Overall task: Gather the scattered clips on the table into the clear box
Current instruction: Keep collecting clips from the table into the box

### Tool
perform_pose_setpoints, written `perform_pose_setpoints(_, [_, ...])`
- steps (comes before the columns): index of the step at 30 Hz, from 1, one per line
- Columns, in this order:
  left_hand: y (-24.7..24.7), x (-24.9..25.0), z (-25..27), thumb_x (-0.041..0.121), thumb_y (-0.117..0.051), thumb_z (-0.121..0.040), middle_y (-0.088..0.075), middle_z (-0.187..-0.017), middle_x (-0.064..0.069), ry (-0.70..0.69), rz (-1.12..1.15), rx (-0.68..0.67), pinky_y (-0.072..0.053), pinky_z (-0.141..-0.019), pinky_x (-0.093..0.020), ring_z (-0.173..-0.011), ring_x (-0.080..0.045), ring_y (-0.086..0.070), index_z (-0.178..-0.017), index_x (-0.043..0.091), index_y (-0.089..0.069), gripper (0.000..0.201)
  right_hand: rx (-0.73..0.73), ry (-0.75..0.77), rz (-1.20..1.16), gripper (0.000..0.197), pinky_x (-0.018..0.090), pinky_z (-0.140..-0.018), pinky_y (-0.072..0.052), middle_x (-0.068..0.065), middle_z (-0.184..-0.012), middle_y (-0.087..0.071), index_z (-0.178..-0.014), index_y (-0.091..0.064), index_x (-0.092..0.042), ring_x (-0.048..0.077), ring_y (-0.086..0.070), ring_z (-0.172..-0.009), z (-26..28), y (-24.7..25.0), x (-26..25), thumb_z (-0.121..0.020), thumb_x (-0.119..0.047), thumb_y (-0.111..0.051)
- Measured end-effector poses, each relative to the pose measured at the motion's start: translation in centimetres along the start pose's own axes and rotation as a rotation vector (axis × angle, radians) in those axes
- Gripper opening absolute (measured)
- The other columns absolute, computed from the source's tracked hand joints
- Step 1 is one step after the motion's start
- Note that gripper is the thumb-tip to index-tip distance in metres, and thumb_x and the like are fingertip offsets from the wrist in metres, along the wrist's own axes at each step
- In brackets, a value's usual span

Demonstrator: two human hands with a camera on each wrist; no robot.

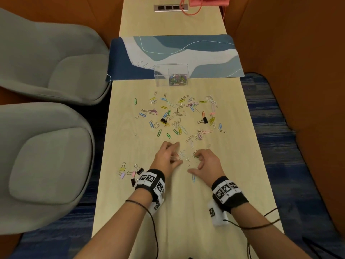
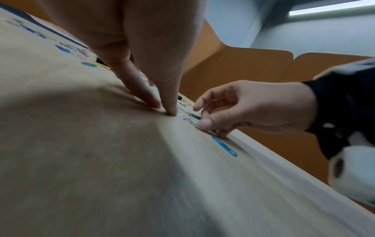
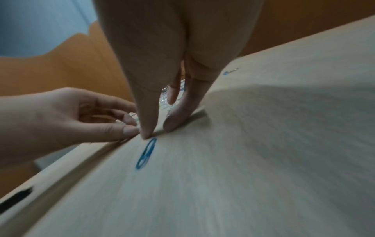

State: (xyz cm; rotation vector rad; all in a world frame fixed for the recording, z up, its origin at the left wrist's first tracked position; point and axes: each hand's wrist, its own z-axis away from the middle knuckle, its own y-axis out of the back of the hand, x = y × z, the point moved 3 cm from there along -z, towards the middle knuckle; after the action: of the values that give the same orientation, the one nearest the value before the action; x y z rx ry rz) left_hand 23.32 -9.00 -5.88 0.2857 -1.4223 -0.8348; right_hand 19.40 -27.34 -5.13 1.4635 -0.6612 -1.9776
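Note:
Coloured and silver paper clips (image 1: pixel 179 113) lie scattered across the middle of the wooden table (image 1: pixel 186 212). The clear box (image 1: pixel 170 74) stands behind them, with several clips in its right half. Both hands are down on the table in front of the scatter. My left hand (image 1: pixel 178 155) (image 2: pixel 166 110) (image 3: pixel 129 123) has curled fingers and pinches a few silver clips. To its right, my right hand (image 1: pixel 194 162) (image 2: pixel 202 115) (image 3: pixel 156 131) pinches a dark clip against the table. A blue paper clip (image 1: pixel 193 178) (image 2: pixel 224 146) (image 3: pixel 146 153) lies just behind my right thumb.
Small coloured and black binder clips (image 1: pixel 130 172) sit left of my left wrist, and two black ones (image 1: pixel 164 120) (image 1: pixel 204 120) lie among the scatter. A blue patterned mat (image 1: pixel 205 53) lies under and behind the box. Grey chairs (image 1: pixel 46 53) stand along the left edge.

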Motion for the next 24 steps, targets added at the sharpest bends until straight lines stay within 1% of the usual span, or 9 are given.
perform_pose_setpoints(4, [-0.8, 0.9, -0.9, 0.008, -0.074, -0.080, -0.043, -0.112, 0.003, -0.058, -0.037, 0.004, -0.054, -0.086, -0.026, -0.083, -0.012, -0.057, -0.134, 0.016, -0.053, 0.058, 0.125, -0.081, -0.162, 0.041, 0.008, -0.061, -0.048, 0.000, -0.088, -0.061, -0.093, -0.062, -0.023, 0.004, -0.058, -0.055, -2.1, 1.0, 0.7, -0.061, -0.020, -0.089])
perform_pose_setpoints(7, [-1.3, 1.7, -0.8, 0.010, -0.065, -0.087, -0.044, -0.112, -0.003, -0.183, -0.221, -0.010, -0.050, -0.084, -0.029, -0.090, -0.017, -0.051, -0.130, 0.014, -0.055, 0.044, 0.144, -0.038, -0.094, 0.043, 0.022, -0.073, -0.056, 0.001, -0.097, -0.058, -0.103, -0.064, -0.019, 0.010, -0.061, -0.066, -2.5, 1.3, 0.5, -0.065, -0.017, -0.085])
perform_pose_setpoints(9, [-1.6, 1.8, -0.5, 0.011, -0.063, -0.088, -0.049, -0.114, -0.010, -0.237, -0.346, -0.007, -0.051, -0.079, -0.033, -0.096, -0.023, -0.049, -0.125, 0.012, -0.058, 0.037, 0.135, 0.059, 0.034, 0.057, 0.032, -0.086, -0.054, 0.001, -0.113, -0.052, -0.122, -0.059, -0.017, 0.014, -0.059, -0.089, -2.1, 1.3, 0.3, -0.070, -0.027, -0.081])
perform_pose_setpoints(11, [-1.8, 1.6, -0.4, 0.006, -0.069, -0.082, -0.056, -0.110, -0.012, -0.264, -0.406, 0.014, -0.054, -0.072, -0.035, -0.092, -0.027, -0.053, -0.118, 0.010, -0.065, 0.036, 0.049, 0.177, 0.237, 0.076, 0.038, -0.103, -0.043, 0.005, -0.141, -0.040, -0.141, -0.042, -0.021, 0.021, -0.045, -0.121, -1.8, 0.8, 0.0, -0.075, -0.043, -0.074])
perform_pose_setpoints(13, [-1.7, 1.5, -0.7, 0.004, -0.075, -0.076, -0.061, -0.100, -0.011, -0.295, -0.415, 0.028, -0.056, -0.065, -0.036, -0.084, -0.029, -0.057, -0.106, 0.009, -0.071, 0.031, -0.006, 0.259, 0.436, 0.085, 0.042, -0.107, -0.038, 0.007, -0.155, -0.024, -0.149, -0.028, -0.025, 0.027, -0.033, -0.134, -1.8, 0.4, -0.5, -0.078, -0.054, -0.064])
perform_pose_setpoints(17, [-1.0, 1.7, -1.1, 0.007, -0.081, -0.071, -0.062, -0.080, -0.009, -0.295, -0.397, 0.017, -0.054, -0.058, -0.031, -0.068, -0.027, -0.058, -0.084, 0.009, -0.076, 0.014, -0.064, 0.304, 0.623, 0.073, 0.045, -0.104, -0.041, 0.010, -0.155, -0.027, -0.147, -0.031, -0.021, 0.035, -0.036, -0.133, -2.6, -0.5, -1.4, -0.086, -0.054, -0.055])
perform_pose_setpoints(20, [-0.3, 1.6, -1.4, 0.012, -0.078, -0.075, -0.062, -0.078, -0.009, -0.204, -0.391, 0.013, -0.051, -0.061, -0.032, -0.068, -0.028, -0.059, -0.080, 0.009, -0.076, 0.006, -0.078, 0.320, 0.651, 0.053, 0.041, -0.097, -0.048, 0.016, -0.139, -0.049, -0.131, -0.055, -0.010, 0.036, -0.052, -0.117, -2.8, -0.9, -2.0, -0.084, -0.031, -0.068])
perform_pose_setpoints(22, [0.2, 1.3, -1.8, 0.016, -0.073, -0.080, -0.063, -0.081, -0.010, -0.153, -0.413, -0.006, -0.049, -0.064, -0.034, -0.072, -0.030, -0.060, -0.082, 0.008, -0.075, 0.009, -0.073, 0.342, 0.714, 0.046, 0.035, -0.084, -0.054, 0.018, -0.121, -0.061, -0.113, -0.066, -0.005, 0.032, -0.061, -0.101, -2.6, -1.2, -2.4, -0.069, -0.012, -0.079])
perform_pose_setpoints(24, [0.6, 1.3, -2.2, 0.022, -0.065, -0.087, -0.064, -0.085, -0.009, -0.110, -0.441, -0.043, -0.049, -0.069, -0.035, -0.077, -0.028, -0.059, -0.087, 0.008, -0.073, 0.016, -0.089, 0.337, 0.709, 0.042, 0.035, -0.073, -0.057, 0.019, -0.110, -0.064, -0.103, -0.067, 0.000, 0.034, -0.062, -0.093, -2.4, -1.3, -2.6, -0.062, 0.008, -0.074])
